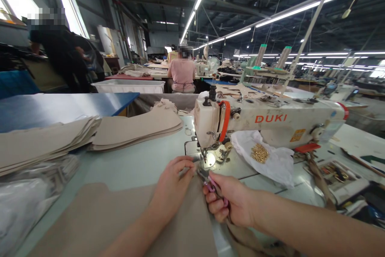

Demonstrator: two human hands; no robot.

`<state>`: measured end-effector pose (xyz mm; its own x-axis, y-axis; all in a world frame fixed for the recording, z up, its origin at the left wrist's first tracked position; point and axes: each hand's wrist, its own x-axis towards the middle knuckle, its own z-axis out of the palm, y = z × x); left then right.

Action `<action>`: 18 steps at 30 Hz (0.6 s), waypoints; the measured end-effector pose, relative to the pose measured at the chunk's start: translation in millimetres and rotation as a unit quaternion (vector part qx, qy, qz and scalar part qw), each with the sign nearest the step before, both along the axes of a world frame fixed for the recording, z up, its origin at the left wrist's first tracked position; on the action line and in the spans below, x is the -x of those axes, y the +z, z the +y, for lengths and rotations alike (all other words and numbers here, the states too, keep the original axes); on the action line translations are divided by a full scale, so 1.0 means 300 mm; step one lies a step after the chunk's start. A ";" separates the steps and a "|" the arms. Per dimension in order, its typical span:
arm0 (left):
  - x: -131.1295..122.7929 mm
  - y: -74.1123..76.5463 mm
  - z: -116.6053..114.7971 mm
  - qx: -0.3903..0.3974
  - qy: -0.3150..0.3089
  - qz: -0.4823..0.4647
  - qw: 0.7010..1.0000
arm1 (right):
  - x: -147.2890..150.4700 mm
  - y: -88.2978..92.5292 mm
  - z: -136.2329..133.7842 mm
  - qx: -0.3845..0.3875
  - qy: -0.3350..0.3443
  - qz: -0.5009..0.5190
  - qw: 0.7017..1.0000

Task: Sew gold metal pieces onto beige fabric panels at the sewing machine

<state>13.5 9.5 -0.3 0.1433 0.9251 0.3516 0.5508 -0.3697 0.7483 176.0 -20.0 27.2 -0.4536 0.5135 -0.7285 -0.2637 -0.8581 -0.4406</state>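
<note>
My right hand (230,201) is closed around small scissors (212,185) with pink-purple handles, their blades pointing toward my other hand. The fingertips of my left hand (177,177) are pinched together just left of the blades; what is between them is too small to make out. Beneath both hands lies a large beige fabric piece (126,205), spread over the table's front. Right beyond my fingers stands a white sewing machine (243,116), its lit needle area showing a bright round plate (209,160).
Stacks of cut beige panels (135,128) lie on the left, with clear plastic wrap (27,201) in front. Gold-coloured small parts (259,153) rest on a white bag (279,164) under the machine arm. A tray of odds and ends (339,177) sits right. Other people work farther back.
</note>
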 end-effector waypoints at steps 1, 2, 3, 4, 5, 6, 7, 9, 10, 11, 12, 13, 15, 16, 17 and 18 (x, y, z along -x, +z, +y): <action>0.001 -0.001 0.000 -0.003 -0.006 0.002 1.000 | 0.002 -0.002 0.001 0.000 -0.010 -0.003 1.000; 0.001 -0.001 -0.001 -0.006 -0.012 0.004 1.000 | 0.005 -0.003 0.000 0.001 -0.019 -0.005 1.000; 0.001 -0.001 -0.001 -0.008 -0.016 0.005 1.000 | 0.008 -0.004 -0.001 0.001 -0.025 -0.005 1.000; 0.001 0.000 -0.002 -0.008 -0.020 0.006 1.000 | 0.011 -0.004 -0.002 0.001 -0.030 -0.004 1.000; 0.001 0.002 -0.003 -0.008 -0.023 0.007 1.000 | 0.013 -0.004 -0.003 0.000 -0.033 -0.002 0.999; 0.000 0.003 -0.003 -0.008 -0.025 0.008 1.000 | 0.016 -0.004 -0.004 -0.001 -0.036 0.000 0.999; -0.001 0.005 -0.004 -0.007 -0.027 0.009 1.000 | 0.018 -0.004 -0.005 -0.004 -0.038 0.000 0.999; -0.002 0.009 -0.004 -0.007 -0.032 0.012 0.999 | 0.023 -0.005 -0.003 -0.011 -0.046 -0.005 0.999; -0.002 0.010 -0.004 -0.006 -0.033 0.013 0.999 | 0.025 -0.005 -0.002 -0.017 -0.055 -0.012 0.998; -0.003 0.012 -0.005 -0.006 -0.034 0.015 0.999 | 0.027 -0.007 -0.001 -0.023 -0.066 -0.020 0.997; -0.003 0.014 -0.006 -0.004 -0.033 0.015 0.999 | 0.029 -0.008 -0.003 -0.028 -0.077 -0.026 0.996; -0.003 0.017 -0.007 -0.002 -0.031 0.013 0.999 | 0.028 -0.010 -0.007 -0.035 -0.089 -0.030 0.995; -0.003 0.024 -0.011 0.006 -0.025 0.008 1.000 | 0.015 -0.015 -0.026 -0.050 -0.107 -0.028 0.993; -0.002 0.027 -0.013 0.009 -0.023 0.005 1.000 | -0.001 -0.018 -0.042 -0.060 -0.117 -0.026 0.991; -0.002 0.030 -0.015 0.013 -0.022 0.002 1.000 | -0.027 -0.021 -0.061 -0.076 -0.130 -0.025 0.988; 0.000 0.032 -0.017 0.017 -0.020 0.000 1.000 | -0.063 -0.024 -0.082 -0.094 -0.147 -0.029 0.984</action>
